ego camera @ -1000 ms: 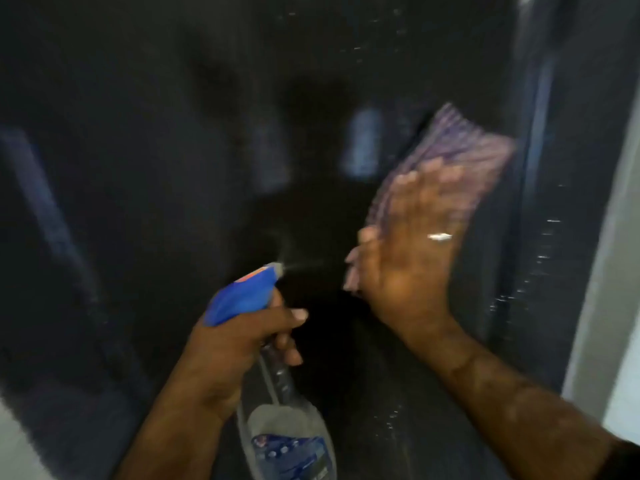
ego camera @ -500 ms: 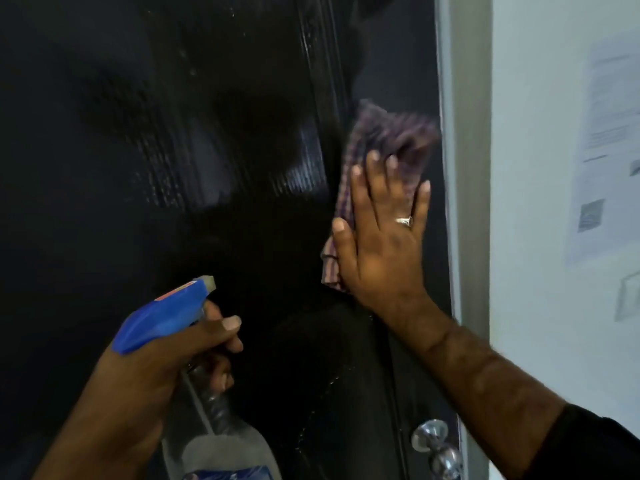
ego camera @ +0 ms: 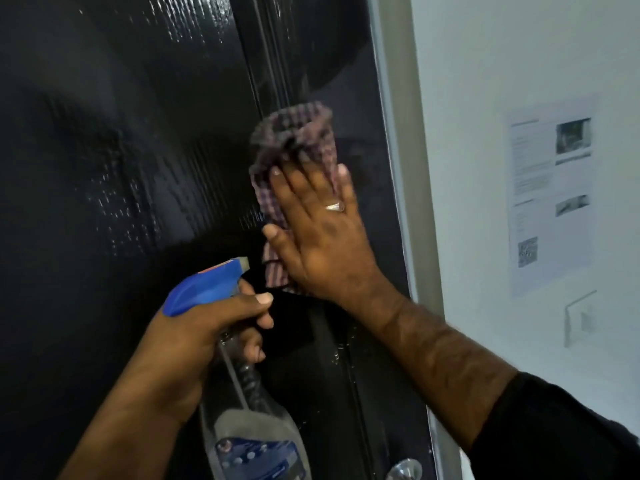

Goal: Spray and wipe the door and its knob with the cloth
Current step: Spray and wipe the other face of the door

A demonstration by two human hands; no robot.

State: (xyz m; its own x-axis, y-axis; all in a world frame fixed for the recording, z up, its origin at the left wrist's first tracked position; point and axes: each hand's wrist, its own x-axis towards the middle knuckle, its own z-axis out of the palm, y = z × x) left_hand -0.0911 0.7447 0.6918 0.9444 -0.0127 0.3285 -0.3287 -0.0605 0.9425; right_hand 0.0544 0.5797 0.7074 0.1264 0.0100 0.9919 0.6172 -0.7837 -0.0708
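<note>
A glossy black door [ego camera: 121,185] fills the left and middle, wet with spray droplets. My right hand [ego camera: 322,233] lies flat with straight fingers and presses a purple checked cloth [ego camera: 294,140] against the door's right stile. My left hand [ego camera: 194,341] grips the neck of a clear spray bottle [ego camera: 256,431] with a blue trigger head [ego camera: 204,285], nozzle pointing at the door just below the cloth. The silver door knob [ego camera: 403,471] shows partly at the bottom edge.
A grey door frame [ego camera: 398,133] runs down the right of the door. Beyond it is a white wall [ego camera: 485,64] with a printed paper notice [ego camera: 550,192] and a switch plate [ego camera: 581,317] below it.
The view has swung left to right along the door and moved closer. My right hand with the cloth slid to the door's right edge. The spray mist seen earlier has stopped.
</note>
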